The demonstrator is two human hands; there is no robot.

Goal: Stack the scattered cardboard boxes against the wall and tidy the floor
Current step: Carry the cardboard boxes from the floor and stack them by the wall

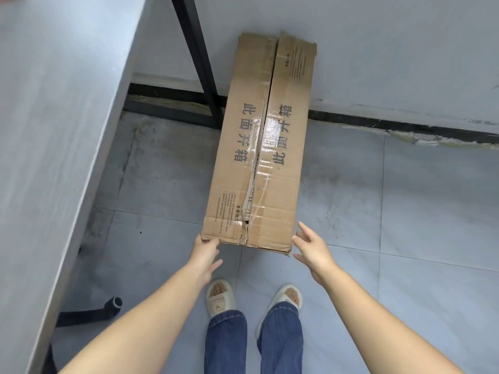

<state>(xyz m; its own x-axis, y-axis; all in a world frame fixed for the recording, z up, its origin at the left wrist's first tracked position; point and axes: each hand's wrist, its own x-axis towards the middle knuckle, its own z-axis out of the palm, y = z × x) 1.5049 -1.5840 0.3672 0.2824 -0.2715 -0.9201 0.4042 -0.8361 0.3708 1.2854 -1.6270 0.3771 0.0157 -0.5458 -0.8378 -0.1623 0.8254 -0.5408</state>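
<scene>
Left hand (205, 251) pinches the long cardboard box (259, 147) at its near corner; right hand (310, 245), fingers spread, hovers just beside the other. Leaning it on the wall (378, 49) seems underway; next, steady and release.

place: my office, it seems | signs: grey desk (54, 130) beside me, chair caster (114, 303), tiled floor (405, 211)
</scene>
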